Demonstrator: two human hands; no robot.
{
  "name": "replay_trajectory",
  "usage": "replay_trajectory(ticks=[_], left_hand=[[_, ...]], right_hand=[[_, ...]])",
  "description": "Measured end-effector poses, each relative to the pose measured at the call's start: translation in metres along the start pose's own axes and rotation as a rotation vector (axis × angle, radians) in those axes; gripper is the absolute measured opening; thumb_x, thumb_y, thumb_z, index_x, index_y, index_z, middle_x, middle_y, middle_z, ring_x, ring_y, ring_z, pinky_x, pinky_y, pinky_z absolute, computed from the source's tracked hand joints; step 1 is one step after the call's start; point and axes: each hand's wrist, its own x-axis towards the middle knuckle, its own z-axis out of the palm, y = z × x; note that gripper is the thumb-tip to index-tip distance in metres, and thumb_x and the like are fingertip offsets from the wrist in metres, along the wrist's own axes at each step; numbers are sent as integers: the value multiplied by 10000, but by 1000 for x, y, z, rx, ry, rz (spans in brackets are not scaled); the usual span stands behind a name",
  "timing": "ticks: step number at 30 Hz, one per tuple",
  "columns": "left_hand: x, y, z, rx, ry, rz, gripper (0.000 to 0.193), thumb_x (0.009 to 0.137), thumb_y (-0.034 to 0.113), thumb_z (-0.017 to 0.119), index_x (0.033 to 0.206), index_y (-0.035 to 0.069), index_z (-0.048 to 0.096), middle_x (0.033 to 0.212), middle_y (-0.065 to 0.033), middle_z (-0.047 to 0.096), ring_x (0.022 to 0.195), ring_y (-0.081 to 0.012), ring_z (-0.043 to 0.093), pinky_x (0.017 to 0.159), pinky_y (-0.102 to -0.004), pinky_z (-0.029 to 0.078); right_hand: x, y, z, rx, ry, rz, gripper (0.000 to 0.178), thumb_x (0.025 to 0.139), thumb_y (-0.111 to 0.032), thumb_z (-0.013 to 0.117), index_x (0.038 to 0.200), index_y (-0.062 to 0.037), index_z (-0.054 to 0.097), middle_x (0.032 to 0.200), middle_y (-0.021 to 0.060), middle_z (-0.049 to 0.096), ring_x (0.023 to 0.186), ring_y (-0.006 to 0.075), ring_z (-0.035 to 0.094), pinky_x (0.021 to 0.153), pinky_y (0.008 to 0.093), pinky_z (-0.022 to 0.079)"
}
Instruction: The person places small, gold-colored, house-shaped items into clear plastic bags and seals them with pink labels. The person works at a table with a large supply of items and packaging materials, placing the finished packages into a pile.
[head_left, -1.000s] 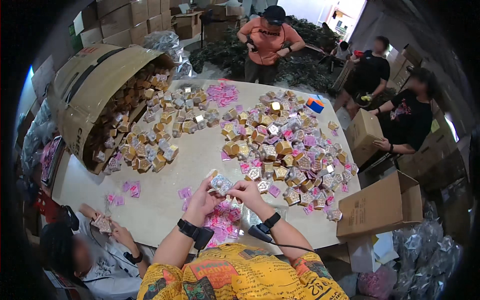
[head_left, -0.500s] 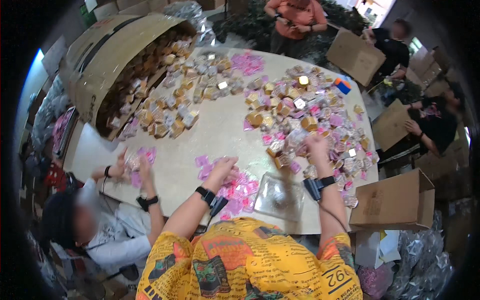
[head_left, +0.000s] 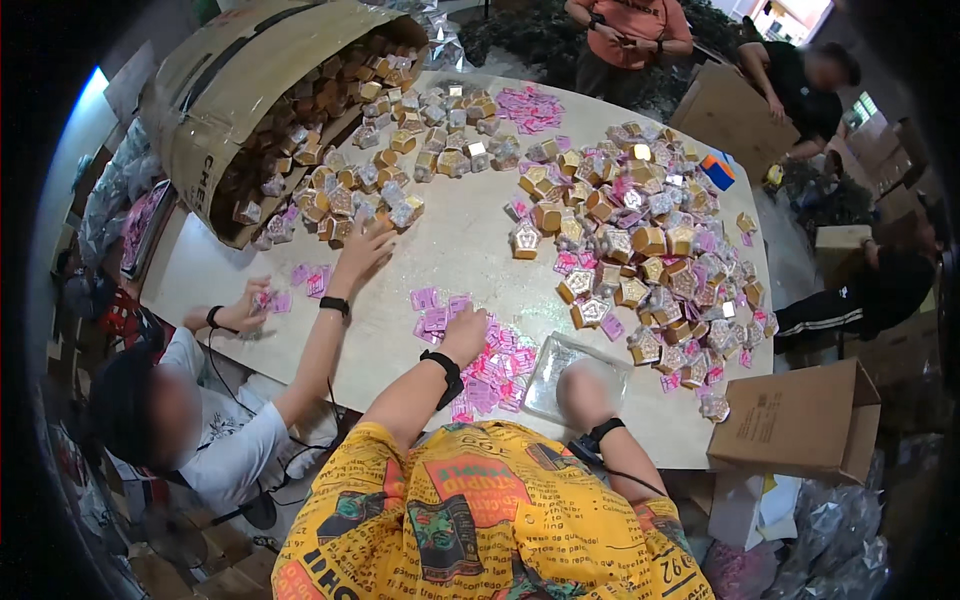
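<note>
My left hand [head_left: 464, 338] is closed at the upper edge of a heap of small pink cards [head_left: 490, 390], its fingers pinched on a pink card. Over a clear, shallow rectangular tray [head_left: 545, 372] my right hand [head_left: 584, 392] is smeared by motion, so its fingers and anything in them cannot be made out. The tray lies just right of the cards. Beyond it spreads a big pile of small gold pentagonal boxes [head_left: 633, 292], many in clear wrap, with pink cards strewn among them.
A large carton [head_left: 190, 130] on its side spills more gold boxes at the far left. A co-worker's hand [head_left: 368, 250] reaches toward them. Another pink heap [head_left: 530, 108] lies at the back. An open carton [head_left: 790, 415] stands at right, an orange-and-blue object [head_left: 717, 172] far right.
My right hand has moved from the gold boxes back toward me, over the tray. My left hand has stayed by the pink cards. The co-worker's hand has reached out to the far-left boxes.
</note>
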Motion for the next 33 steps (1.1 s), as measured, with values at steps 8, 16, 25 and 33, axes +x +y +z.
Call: replay_trajectory(ticks=[8, 16, 25, 33], left_hand=[[6, -11, 5, 9, -41, 8, 200, 751, 49, 530, 936, -9, 578, 1077, -236, 501, 941, -397, 563, 770, -469, 482], [21, -52, -27, 60, 260, -252, 356, 768, 140, 590, 1107, 40, 548, 1104, -170, 491, 1083, -335, 459, 886, -410, 423], [17, -99, -12, 205, 108, -308, 235, 763, 87, 535, 988, 56, 595, 1055, -125, 541, 1017, -309, 509, 835, -435, 431], [20, -77, -46, 21, 199, -184, 341, 709, 139, 625, 1046, 90, 603, 1015, -131, 549, 1001, -314, 518, 856, -420, 427]], right_hand=[[-2, 8, 10, 44, 194, -12, 128, 742, -171, 605, 724, -67, 677, 774, 142, 590, 727, 333, 592, 659, 426, 478], [-23, -1, -16, 310, 437, -7, 127, 749, -133, 628, 777, -19, 676, 722, 139, 590, 725, 287, 575, 655, 383, 454], [-24, -5, -8, 317, 311, 101, 189, 713, -55, 631, 888, 2, 674, 731, 176, 641, 653, 293, 627, 611, 363, 491], [-13, -11, -40, 561, 195, 80, 140, 751, -49, 626, 857, 40, 652, 674, 103, 640, 601, 155, 609, 561, 298, 481]])
